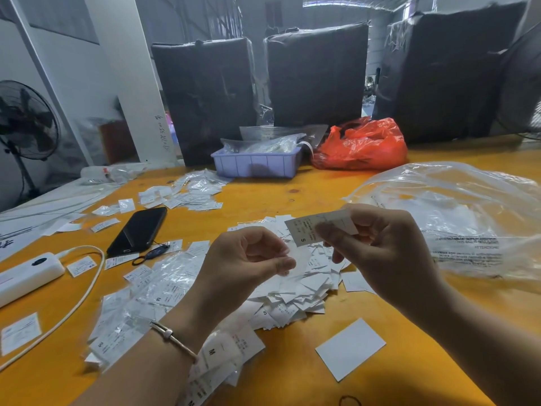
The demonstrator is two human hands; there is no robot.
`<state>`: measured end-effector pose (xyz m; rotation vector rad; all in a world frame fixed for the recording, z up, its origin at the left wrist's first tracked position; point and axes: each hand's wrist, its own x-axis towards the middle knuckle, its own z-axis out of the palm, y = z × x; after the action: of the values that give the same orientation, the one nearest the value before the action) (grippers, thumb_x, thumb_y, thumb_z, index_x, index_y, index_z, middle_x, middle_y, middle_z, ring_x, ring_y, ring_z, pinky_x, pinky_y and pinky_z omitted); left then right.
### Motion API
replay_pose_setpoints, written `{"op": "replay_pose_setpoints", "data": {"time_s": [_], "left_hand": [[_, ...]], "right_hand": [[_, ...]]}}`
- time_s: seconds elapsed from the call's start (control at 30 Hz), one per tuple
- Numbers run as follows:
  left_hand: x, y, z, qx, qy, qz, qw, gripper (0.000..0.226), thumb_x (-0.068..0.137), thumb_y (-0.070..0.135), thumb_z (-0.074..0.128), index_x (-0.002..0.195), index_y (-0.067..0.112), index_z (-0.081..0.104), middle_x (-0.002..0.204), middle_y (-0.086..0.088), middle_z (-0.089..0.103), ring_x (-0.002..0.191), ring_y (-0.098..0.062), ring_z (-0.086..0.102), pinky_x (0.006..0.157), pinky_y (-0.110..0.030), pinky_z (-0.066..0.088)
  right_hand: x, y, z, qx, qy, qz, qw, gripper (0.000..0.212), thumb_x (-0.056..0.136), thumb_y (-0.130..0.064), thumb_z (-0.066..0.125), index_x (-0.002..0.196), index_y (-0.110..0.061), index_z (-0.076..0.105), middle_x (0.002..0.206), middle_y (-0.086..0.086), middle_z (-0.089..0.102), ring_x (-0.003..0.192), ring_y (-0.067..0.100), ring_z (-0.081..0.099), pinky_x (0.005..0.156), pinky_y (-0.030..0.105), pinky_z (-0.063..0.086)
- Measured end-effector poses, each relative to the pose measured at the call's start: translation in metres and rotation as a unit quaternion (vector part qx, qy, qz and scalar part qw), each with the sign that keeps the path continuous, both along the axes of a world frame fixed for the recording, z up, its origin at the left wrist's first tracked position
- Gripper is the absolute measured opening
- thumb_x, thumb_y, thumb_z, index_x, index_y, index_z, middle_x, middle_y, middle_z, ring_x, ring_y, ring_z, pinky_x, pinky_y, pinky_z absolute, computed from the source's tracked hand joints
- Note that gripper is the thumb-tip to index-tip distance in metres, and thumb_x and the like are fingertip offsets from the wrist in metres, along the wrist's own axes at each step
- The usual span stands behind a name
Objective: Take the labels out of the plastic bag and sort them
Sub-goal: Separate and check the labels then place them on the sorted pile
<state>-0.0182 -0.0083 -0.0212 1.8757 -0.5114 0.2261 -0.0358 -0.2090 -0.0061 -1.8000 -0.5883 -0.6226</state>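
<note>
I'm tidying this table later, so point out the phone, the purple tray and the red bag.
phone [137, 230], head view, middle of its dark screen.
purple tray [254, 165], head view, its front wall.
red bag [363, 148], head view, crumpled front of the plastic.

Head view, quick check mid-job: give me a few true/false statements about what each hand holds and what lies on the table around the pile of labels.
1. The right hand pinches a label printed with an S. True.
2. The left hand is empty and flat on the table. False: it is raised over the loose pile of labels, fingers curled, pinching a small clear sleeve.
3. A black phone lies on the table, left of the pile. True.
4. The red plastic bag sits near the front edge. False: it sits at the far side, beside the lavender tray.
5. A blank white card lies alone, nearer than the pile. True.
</note>
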Motion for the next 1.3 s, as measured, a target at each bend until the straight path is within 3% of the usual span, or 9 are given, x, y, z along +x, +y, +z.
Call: {"op": "replay_pose_setpoints", "data": {"time_s": [0.07,0.23,0.47,0.7,0.83,0.9,1.0,1.3], "left_hand": [[-0.0011,-0.0001,0.0008,-0.002,-0.001,-0.005,1.000,0.027,0.066,0.024,0.081,0.083,0.006,0.072,0.076,-0.004,0.076,0.070,-0.020,0.074,0.066,-0.021,0.058],[-0.0024,0.0000,0.0025,-0.009,-0.002,-0.015,1.000,0.020,0.070,0.029,0.078,0.080,0.012,0.074,0.075,-0.002,0.077,0.069,-0.018,0.075,0.059,-0.019,0.055],[-0.0032,0.0009,0.0037,-0.019,-0.008,-0.019,1.000,0.020,0.067,0.028,0.080,0.076,0.012,0.072,0.074,-0.005,0.076,0.069,-0.020,0.074,0.060,-0.017,0.054],[-0.0035,0.0009,0.0039,-0.013,-0.024,-0.024,0.999,0.027,0.064,0.027,0.081,0.077,0.006,0.070,0.073,-0.005,0.075,0.068,-0.019,0.073,0.065,-0.021,0.057],[-0.0030,0.0003,0.0038,-0.015,-0.025,-0.020,0.999,0.027,0.064,0.026,0.082,0.077,0.006,0.069,0.073,-0.004,0.075,0.068,-0.018,0.073,0.065,-0.020,0.057],[-0.0033,0.0003,0.0037,-0.016,-0.026,-0.018,0.999,0.029,0.064,0.026,0.082,0.078,0.005,0.069,0.073,-0.004,0.075,0.068,-0.018,0.073,0.065,-0.020,0.057],[-0.0033,0.0007,0.0037,-0.017,-0.027,-0.011,0.999,0.032,0.063,0.029,0.081,0.078,0.004,0.069,0.072,-0.004,0.074,0.068,-0.018,0.073,0.065,-0.021,0.057],[-0.0030,0.0008,0.0037,-0.018,-0.027,-0.003,0.999,0.032,0.063,0.030,0.082,0.078,0.004,0.069,0.072,-0.005,0.074,0.068,-0.019,0.073,0.066,-0.022,0.058]], "right_hand": [[0.0007,-0.0007,0.0003,0.009,-0.003,-0.005,1.000,0.005,0.081,-0.023,0.067,0.082,-0.022,0.072,0.069,-0.004,0.069,0.053,0.011,0.061,0.049,0.022,0.049],[0.0028,-0.0030,0.0000,0.019,-0.017,-0.028,0.999,0.013,0.084,-0.015,0.070,0.081,-0.028,0.070,0.066,0.001,0.068,0.051,0.012,0.061,0.052,0.036,0.052],[0.0004,-0.0037,0.0018,0.035,-0.008,-0.010,0.999,0.003,0.082,-0.020,0.069,0.081,-0.022,0.072,0.070,-0.005,0.070,0.050,0.011,0.061,0.050,0.025,0.051],[-0.0027,-0.0029,0.0045,0.015,-0.018,0.006,1.000,0.021,0.079,-0.028,0.066,0.081,-0.008,0.074,0.069,-0.004,0.070,0.051,0.013,0.060,0.047,0.029,0.050],[-0.0037,-0.0018,0.0046,0.018,-0.014,0.002,1.000,0.006,0.079,-0.026,0.066,0.079,-0.023,0.072,0.069,-0.008,0.070,0.049,0.011,0.060,0.047,0.025,0.051],[-0.0029,-0.0029,0.0045,0.020,-0.017,0.001,1.000,0.013,0.082,-0.016,0.069,0.080,-0.028,0.070,0.066,-0.015,0.069,0.047,0.010,0.059,0.046,0.020,0.049],[-0.0026,-0.0042,0.0047,0.025,-0.021,-0.002,0.999,0.021,0.083,-0.008,0.071,0.078,-0.028,0.070,0.063,-0.017,0.067,0.044,0.008,0.058,0.045,0.019,0.047],[-0.0062,-0.0029,0.0060,0.026,-0.026,-0.001,0.999,0.010,0.080,-0.017,0.066,0.076,-0.025,0.071,0.061,-0.015,0.067,0.044,0.009,0.058,0.043,0.020,0.047]]}}
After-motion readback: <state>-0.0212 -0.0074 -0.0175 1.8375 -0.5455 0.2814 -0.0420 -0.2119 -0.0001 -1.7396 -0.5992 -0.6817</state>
